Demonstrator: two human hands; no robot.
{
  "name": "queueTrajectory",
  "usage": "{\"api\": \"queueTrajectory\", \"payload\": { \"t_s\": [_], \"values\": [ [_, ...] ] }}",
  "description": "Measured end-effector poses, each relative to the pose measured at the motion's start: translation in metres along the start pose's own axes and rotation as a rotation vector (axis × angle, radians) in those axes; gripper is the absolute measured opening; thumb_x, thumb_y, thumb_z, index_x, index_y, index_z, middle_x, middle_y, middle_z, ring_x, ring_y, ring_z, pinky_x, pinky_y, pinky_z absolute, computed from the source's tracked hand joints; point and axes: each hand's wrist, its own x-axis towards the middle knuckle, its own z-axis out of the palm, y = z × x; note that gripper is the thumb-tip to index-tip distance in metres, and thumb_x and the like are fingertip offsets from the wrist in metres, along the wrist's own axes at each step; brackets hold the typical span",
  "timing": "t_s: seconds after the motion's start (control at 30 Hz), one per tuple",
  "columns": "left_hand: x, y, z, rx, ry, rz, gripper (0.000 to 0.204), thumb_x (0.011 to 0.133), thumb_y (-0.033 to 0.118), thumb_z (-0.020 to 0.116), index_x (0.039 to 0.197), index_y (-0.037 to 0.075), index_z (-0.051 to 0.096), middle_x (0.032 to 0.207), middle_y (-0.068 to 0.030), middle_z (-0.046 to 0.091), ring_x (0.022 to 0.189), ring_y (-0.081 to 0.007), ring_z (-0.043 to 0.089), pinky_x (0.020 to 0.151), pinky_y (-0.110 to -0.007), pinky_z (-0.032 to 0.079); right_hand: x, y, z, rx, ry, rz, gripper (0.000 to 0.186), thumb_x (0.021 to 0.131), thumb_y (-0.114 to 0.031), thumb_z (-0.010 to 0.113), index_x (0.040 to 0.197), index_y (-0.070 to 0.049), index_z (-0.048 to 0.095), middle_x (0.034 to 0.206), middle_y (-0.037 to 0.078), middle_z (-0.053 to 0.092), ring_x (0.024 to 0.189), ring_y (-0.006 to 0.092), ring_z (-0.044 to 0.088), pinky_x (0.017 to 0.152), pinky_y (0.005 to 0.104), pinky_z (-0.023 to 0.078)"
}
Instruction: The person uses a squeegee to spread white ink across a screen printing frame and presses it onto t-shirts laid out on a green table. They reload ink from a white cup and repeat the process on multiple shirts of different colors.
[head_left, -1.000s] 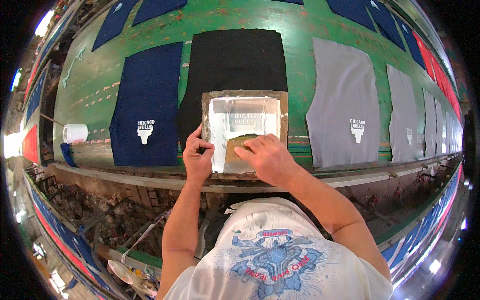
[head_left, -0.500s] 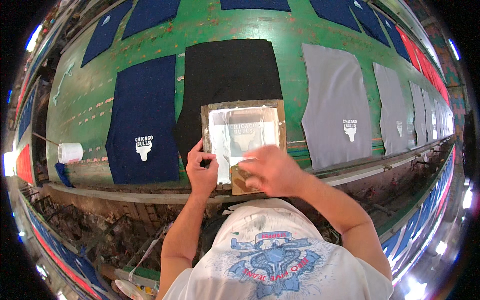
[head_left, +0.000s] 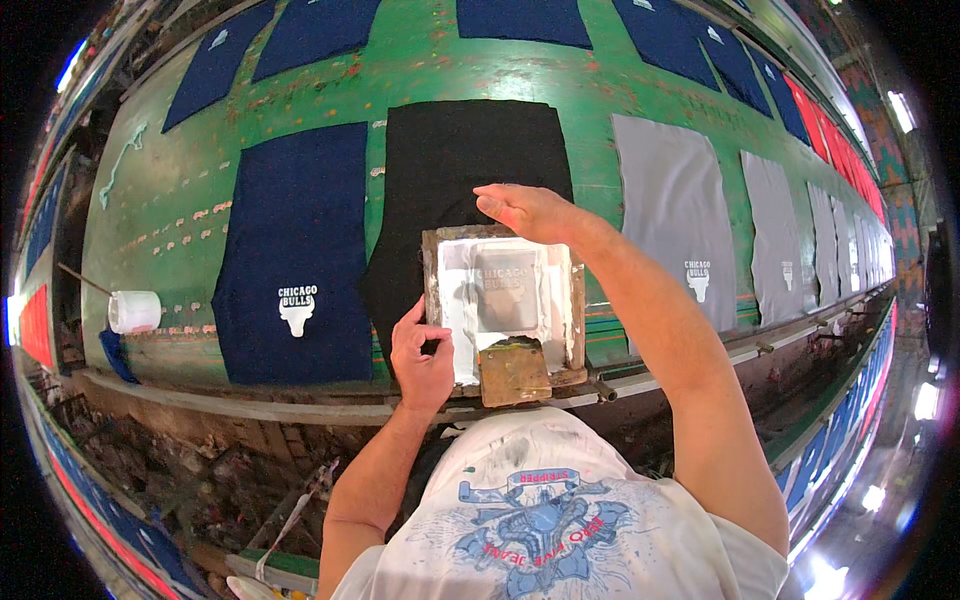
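My left hand [head_left: 422, 365] grips the left side of a wooden printing screen [head_left: 433, 262], its fingers curled on the frame. The screen lies on the lower part of a black fabric panel [head_left: 470, 150]; white ink and a faint stencil show inside it. A squeegee [head_left: 512, 375] with a worn brown block rests at the screen's near end, untouched by either hand. My right hand [head_left: 525, 212] hovers over the screen's far edge, fingers stretched out and holding nothing. A navy panel [head_left: 280, 190] with a white print lies to the left.
Grey panels [head_left: 670, 200] with white prints run along the green table [head_left: 170, 230] to the right. More navy panels [head_left: 520, 20] and red ones lie along the far side. A white bucket [head_left: 135, 312] with a stick stands at left, beside a blue cloth [head_left: 115, 355].
My right hand has let go of the squeegee and moved up to the screen's far edge. The squeegee stays at the near end. The whole table sits lower in the picture.
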Motion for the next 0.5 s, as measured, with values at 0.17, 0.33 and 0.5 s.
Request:
{"api": "queueTrajectory", "payload": {
  "t_s": [0.17, 0.33, 0.5],
  "values": [
    [0.001, 0.005, -0.004, -0.046, -0.004, 0.088, 0.02, 0.081, -0.011, 0.079, 0.091, 0.006, 0.074, 0.153, -0.0299, 0.068, 0.134, -0.0408, 0.069, 0.115, -0.047, 0.049, 0.001, -0.02, -0.016, -0.014, -0.118, 0.101, 0.079, 0.116, -0.073, 0.039, 0.169, -0.017, 0.055, 0.171, 0.015, 0.057, 0.156, 0.039, 0.055, 0.129, 0.0477, 0.044],
    [-0.002, 0.012, -0.009, -0.078, -0.001, 0.151, 0.023, 0.081, -0.013, 0.079, 0.091, 0.005, 0.072, 0.154, -0.0306, 0.067, 0.133, -0.0401, 0.068, 0.113, -0.045, 0.05, 0.006, -0.036, -0.026, -0.027, -0.194, 0.166, 0.085, 0.115, -0.077, 0.032, 0.165, -0.013, 0.059, 0.172, 0.017, 0.055, 0.16, 0.0376, 0.051, 0.133, 0.0485, 0.039],
    [-0.002, 0.013, -0.005, -0.169, 0.017, 0.101, 0.022, 0.083, -0.013, 0.079, 0.093, 0.006, 0.071, 0.155, -0.0307, 0.067, 0.134, -0.0384, 0.068, 0.113, -0.044, 0.051, 0.004, -0.032, -0.029, 0.092, -0.128, 0.05, 0.074, 0.118, -0.067, 0.041, 0.16, -0.011, 0.064, 0.169, 0.018, 0.059, 0.155, 0.038, 0.056, 0.13, 0.0476, 0.043]
  ]
}}
